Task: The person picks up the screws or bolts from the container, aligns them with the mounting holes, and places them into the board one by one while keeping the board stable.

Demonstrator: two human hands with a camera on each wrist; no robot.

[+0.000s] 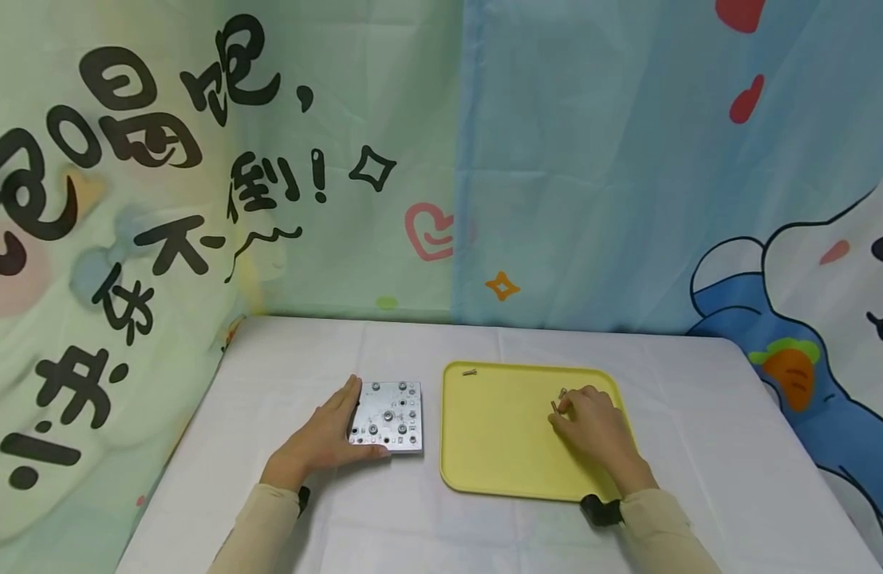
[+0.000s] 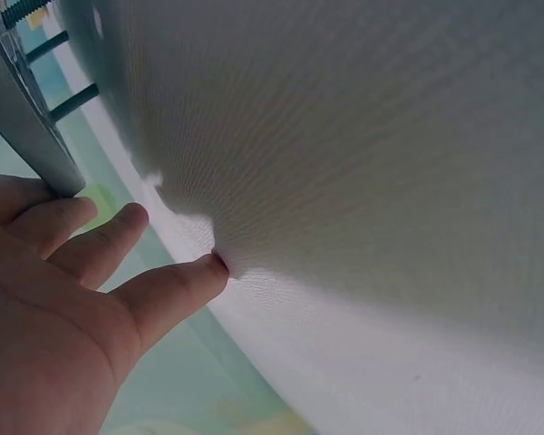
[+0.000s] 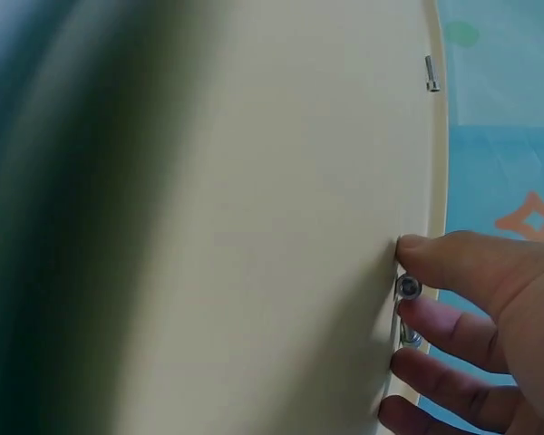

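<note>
- The left hand (image 1: pixel 326 434) is spanning the metal plate (image 1: pixel 376 401), its thumb lying along the near edge and its fingers spreading at the left side; it is clasping the plate on the white cloth (image 1: pixel 355 522), just left of the yellow tray (image 1: pixel 498 438).
- Threaded shanks (image 2: pixel 74 101) are jutting from the plate's underside; if they are bearing its weight, lopsided pressure from the thumb could be tipping it, or the shanks could be snagging the cloth.
- The right hand (image 1: pixel 599 426) is hovering low over the tray's right part; its thumb and forefinger are closing on one screw (image 3: pixel 409 287), while a second screw (image 3: pixel 411 336) is showing between the next fingers; how firmly that one is being held, I cannot tell.
- Small, smooth metal is leaving little to grip; parting the fingers to free one screw could be dropping both, and a dropped one could be rolling off.
- A third screw (image 1: pixel 470 372) is lying near the tray's far left corner; a knock to the rim could be sending it skidding.
</note>
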